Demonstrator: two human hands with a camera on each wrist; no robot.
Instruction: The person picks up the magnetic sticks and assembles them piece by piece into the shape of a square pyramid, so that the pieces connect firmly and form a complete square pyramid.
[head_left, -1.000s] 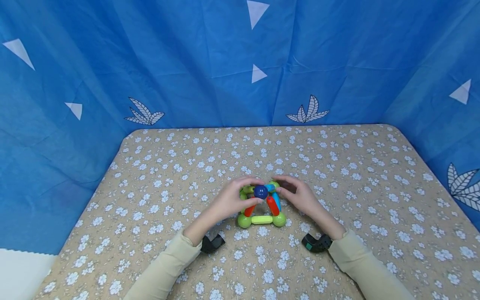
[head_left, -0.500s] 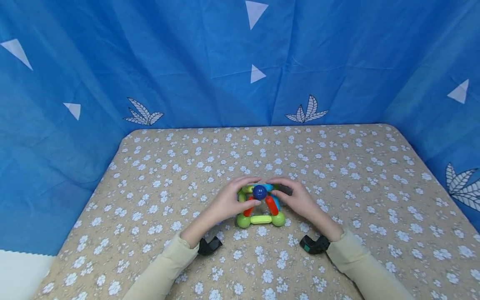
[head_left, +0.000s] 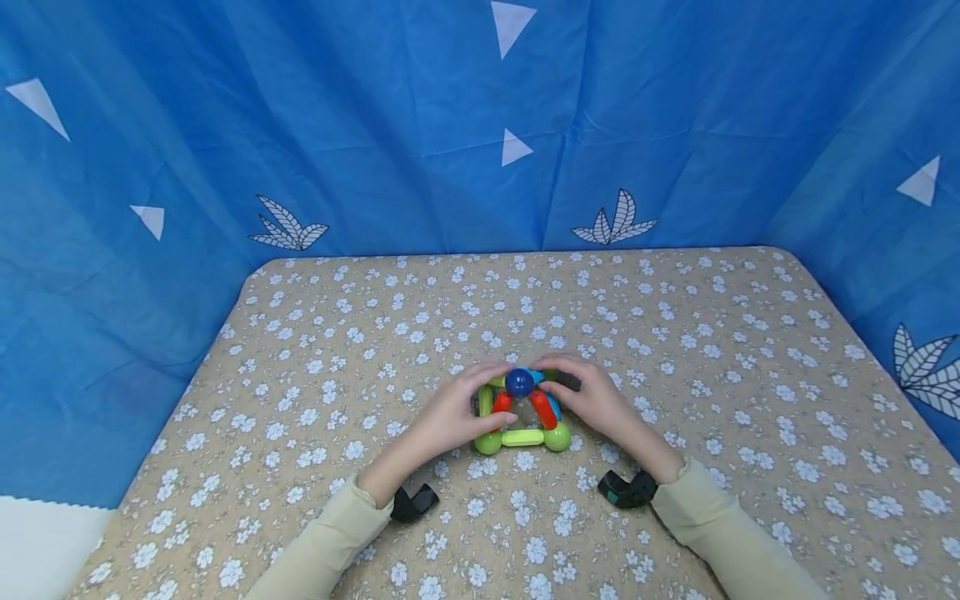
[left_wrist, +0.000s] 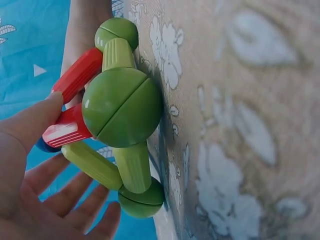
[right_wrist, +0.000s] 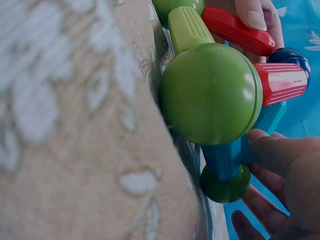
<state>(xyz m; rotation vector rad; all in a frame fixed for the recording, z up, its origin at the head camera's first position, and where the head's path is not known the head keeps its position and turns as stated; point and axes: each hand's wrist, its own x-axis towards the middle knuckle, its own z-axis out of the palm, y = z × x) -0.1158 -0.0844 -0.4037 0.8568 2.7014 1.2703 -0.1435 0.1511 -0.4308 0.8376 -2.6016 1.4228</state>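
Observation:
A small pyramid frame of magnetic rods and balls stands on the table. Its base shows green balls (head_left: 488, 442) with a yellow-green rod (head_left: 522, 437) between the front two. Red rods (head_left: 543, 408) slope up to a dark blue ball (head_left: 519, 382) on top. My left hand (head_left: 454, 414) is at the left side, fingers spread loosely; in the left wrist view its thumb (left_wrist: 42, 117) lies against the red rods. With thumb and fingers, my right hand (head_left: 592, 397) pinches a blue rod (right_wrist: 270, 118) on the right side, partly hidden behind the thumb.
A floral cloth (head_left: 360, 333) covers the table around the frame. Blue curtain (head_left: 420, 125) hangs behind the far edge and along both sides. Black wrist straps (head_left: 628, 489) sit at both wrists.
My left hand has drawn back slightly from the top ball, its fingers and thumb spreading wider. My right hand has shifted left and closed in on the blue rod. The base stays nearly in place.

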